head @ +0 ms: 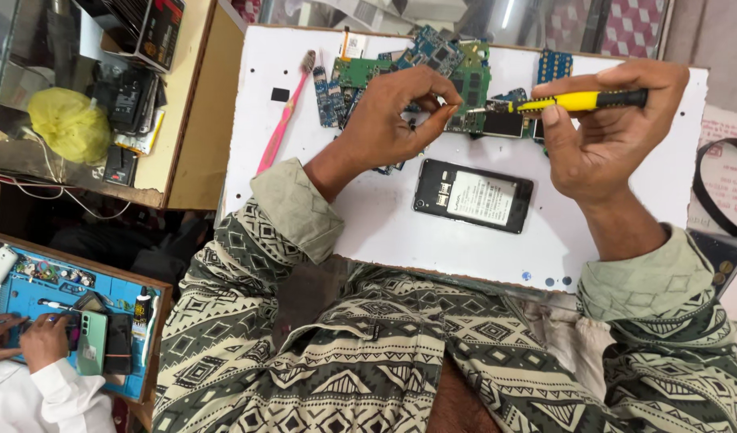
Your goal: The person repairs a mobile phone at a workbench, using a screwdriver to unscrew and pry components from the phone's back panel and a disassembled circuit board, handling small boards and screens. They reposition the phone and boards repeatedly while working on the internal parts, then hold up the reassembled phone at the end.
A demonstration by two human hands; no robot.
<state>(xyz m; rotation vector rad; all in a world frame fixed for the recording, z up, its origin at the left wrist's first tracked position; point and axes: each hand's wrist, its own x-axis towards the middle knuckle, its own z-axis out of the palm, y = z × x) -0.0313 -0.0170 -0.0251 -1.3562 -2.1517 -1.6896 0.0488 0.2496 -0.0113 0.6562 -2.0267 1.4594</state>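
Head view, near to far. Nearest, below both sets of fingers, an opened black mobile phone lies back-up on the white work board, its rear cover off and a pale label showing; neither hand touches it. Above it, the right hand is closed around a yellow-handled precision screwdriver, held level, its tip pointing toward the left fingertips. The left hand pinches thumb against forefinger just at that tip; what lies between them is too small to tell. The driver looks light, stiff and slim, best gripped on its black knurled end and yellow barrel, the fine tip being the fragile part. Beyond the fingers lies a heap of green and blue circuit boards; left of the left fingers, a pink toothbrush.
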